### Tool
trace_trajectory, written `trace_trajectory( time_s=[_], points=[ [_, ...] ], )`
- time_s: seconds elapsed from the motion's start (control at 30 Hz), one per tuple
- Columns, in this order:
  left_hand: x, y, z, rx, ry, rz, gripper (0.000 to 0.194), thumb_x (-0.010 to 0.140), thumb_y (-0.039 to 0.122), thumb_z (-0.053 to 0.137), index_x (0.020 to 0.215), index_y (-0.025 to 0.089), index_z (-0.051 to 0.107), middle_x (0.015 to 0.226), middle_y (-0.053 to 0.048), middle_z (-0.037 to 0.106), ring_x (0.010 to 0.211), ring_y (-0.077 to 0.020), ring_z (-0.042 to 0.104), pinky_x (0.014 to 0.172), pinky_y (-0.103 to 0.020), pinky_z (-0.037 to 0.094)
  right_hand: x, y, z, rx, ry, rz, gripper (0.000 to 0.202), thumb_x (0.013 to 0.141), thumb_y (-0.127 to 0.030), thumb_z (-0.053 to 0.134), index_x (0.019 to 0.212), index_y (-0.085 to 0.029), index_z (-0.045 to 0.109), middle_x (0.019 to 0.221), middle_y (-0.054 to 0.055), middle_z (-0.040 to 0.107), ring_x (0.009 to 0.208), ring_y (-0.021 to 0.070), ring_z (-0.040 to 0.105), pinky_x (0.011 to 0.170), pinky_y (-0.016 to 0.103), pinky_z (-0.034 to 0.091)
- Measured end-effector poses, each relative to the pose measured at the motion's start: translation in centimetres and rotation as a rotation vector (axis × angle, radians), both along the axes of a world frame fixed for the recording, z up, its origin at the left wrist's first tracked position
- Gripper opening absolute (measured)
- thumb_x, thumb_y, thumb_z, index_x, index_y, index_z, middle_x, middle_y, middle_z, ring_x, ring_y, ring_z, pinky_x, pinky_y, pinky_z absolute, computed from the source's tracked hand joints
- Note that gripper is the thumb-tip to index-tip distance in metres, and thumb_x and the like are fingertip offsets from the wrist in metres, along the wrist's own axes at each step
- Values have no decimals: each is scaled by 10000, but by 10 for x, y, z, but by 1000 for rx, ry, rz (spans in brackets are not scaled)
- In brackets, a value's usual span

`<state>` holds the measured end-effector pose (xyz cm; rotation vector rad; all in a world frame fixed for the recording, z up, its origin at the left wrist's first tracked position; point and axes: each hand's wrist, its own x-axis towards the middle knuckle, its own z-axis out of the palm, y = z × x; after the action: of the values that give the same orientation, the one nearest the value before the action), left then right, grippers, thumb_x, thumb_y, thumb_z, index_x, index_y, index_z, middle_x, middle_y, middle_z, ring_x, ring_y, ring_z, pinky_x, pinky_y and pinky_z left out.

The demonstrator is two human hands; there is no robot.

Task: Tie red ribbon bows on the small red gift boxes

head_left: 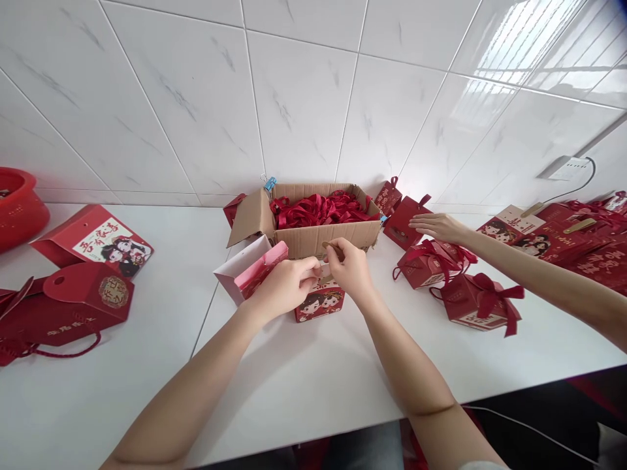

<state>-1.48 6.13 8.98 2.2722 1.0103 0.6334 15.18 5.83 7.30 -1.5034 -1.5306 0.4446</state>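
A small red gift box [319,305] with two cartoon faces on its front stands on the table between my hands. My left hand [284,284] is closed at the top left of this box, fingertips pinched at its upper edge; exactly what they grip is partly hidden. My right hand [351,269] pinches a gold-brown handle strap [325,245] above the box top. An open red box with pale inner flaps [249,269] leans beside my left hand, partly covered by it. Just behind my hands sits a cardboard carton [326,235] holding red ribbons [326,210].
At right, another person's hand [438,226] reaches over red boxes, including one with a ribbon bow [482,303]. More decorated boxes [553,238] are piled far right. On the left are two larger red boxes [73,303] and a red basin [19,212]. A tiled wall closes the back.
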Motion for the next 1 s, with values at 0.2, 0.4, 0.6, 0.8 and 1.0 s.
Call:
trace_trajectory(
  time_s=[0.2,0.4,0.6,0.8,1.0],
  points=[
    [5,5,-13,-156,-218,106,246,773,123,560,1002,213,565,945,-25,712,920,-213,690,743,-300,558,-2,3,-5,81,148,-8,173,875,-339,465,832,-204,564,675,17,660,607,162,607,597,272,444],
    [7,7,-14,-147,-196,122,339,786,155,553,1099,223,664,1114,-23,709,1031,-236,657,856,-344,548,11,6,5,135,366,57,173,857,-361,511,854,-195,560,654,-1,617,558,134,569,573,267,462],
    [6,7,-12,-141,-172,126,308,805,194,542,1076,238,683,1122,3,710,1038,-218,646,864,-320,539,91,-15,36,-246,108,668,202,839,-377,611,797,-193,680,903,53,669,843,168,624,773,313,507],
    [5,9,-13,-121,-164,145,326,797,196,535,1086,246,679,1126,7,709,1031,-218,645,830,-306,539,107,-15,29,-351,-193,691,197,806,-415,665,878,-271,777,1414,54,500,1309,283,459,1074,426,386],
    [5,9,-12,-171,-149,125,315,798,209,536,1077,220,683,1104,-22,715,1001,-222,654,831,-318,544,83,10,8,-356,-99,794,320,810,-496,633,885,-219,774,963,46,719,888,213,656,851,342,512]
  ],
)
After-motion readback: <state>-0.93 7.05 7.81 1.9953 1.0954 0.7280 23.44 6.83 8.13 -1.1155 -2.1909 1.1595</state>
